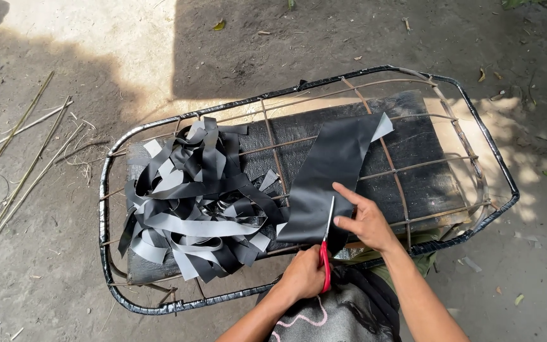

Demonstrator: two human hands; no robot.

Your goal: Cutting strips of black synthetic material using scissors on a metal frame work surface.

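Left hand (304,273) is fisted around the red-handled scissors (326,253), blades partway into the black rubbery sheet (327,180). Right hand (365,218) lies flat, fingers spread, pressing the sheet's right edge. Sheet sits mid metal frame (104,215) (rusty, wire-barred); left of it, a tangled strip pile (197,202), glossy black-grey.

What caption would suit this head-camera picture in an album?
Left hand cuts a black sheet with red scissors, right hand steadying it.
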